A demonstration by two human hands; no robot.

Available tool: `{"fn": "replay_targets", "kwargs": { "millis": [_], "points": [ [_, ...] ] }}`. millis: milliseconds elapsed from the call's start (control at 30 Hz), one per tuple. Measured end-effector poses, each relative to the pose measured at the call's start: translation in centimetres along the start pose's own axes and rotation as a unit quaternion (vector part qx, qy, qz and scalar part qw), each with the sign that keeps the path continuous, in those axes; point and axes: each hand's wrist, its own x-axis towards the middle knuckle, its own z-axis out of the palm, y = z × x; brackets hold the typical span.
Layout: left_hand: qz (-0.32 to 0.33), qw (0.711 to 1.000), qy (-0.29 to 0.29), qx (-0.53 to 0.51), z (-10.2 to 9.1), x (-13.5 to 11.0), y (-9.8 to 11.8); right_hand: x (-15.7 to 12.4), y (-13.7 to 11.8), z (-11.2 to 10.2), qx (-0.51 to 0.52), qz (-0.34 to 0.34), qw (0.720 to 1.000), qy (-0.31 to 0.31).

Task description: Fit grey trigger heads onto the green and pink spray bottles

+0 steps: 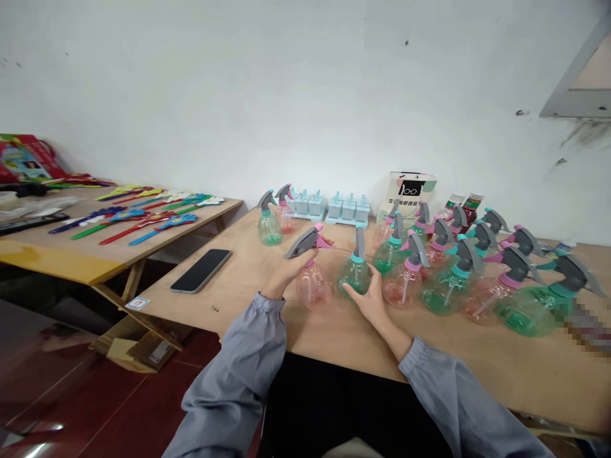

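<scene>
Grey sleeves (248, 369), nearest. Surface (334, 337): near edge lies close before both held bottles; open room leftward toward phone (201, 270). Bottle cluster (458, 273), right: crowded, a swung elbow would likely topple several. Left grip (286, 270): closed round pink bottle (312, 284) at the neck, standing mid-surface. Right grip (368, 299): curled round green bottle (354, 275) beside it.

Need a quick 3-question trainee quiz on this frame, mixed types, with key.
1. True or false: the left hand grips a pink bottle.
2. The right hand touches a bottle of which colour? A blue, B green, C yellow.
3. What flat black thing lies on the table to the left of both hands?
Key: 1 true; 2 B, the green bottle; 3 the phone.
</scene>
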Motion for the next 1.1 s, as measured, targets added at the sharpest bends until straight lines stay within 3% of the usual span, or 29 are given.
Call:
{"fn": "replay_targets", "kwargs": {
  "millis": [100,233,400,567,700,867,1100],
  "points": [
    [0.074,0.995,-0.028,0.066,-0.3,0.0,0.5,0.0,0.0,0.0,0.003,0.003,1.0,-0.003],
    [0.097,0.992,-0.022,0.083,-1.0,0.3,0.4,0.0,0.1,0.1,0.009,0.009,1.0,-0.005],
    [0.062,0.991,0.096,0.073,-3.7,0.9,-0.1,-0.1,0.1,0.2,0.007,0.009,1.0,0.004],
    [0.081,0.964,0.23,0.105,-8.5,2.3,0.5,0.0,0.0,0.2,0.005,0.005,1.0,0.002],
    [0.105,0.938,0.29,0.159,-12.6,4.0,1.1,0.0,0.0,0.2,0.009,0.001,1.0,0.003],
    [0.089,0.928,0.313,0.183,-16.1,5.1,0.3,0.0,0.0,0.0,0.009,0.006,1.0,-0.003],
    [0.079,0.921,0.306,0.226,-18.0,5.1,-1.6,0.1,0.0,0.0,0.011,0.005,1.0,-0.003]
  ]
}}
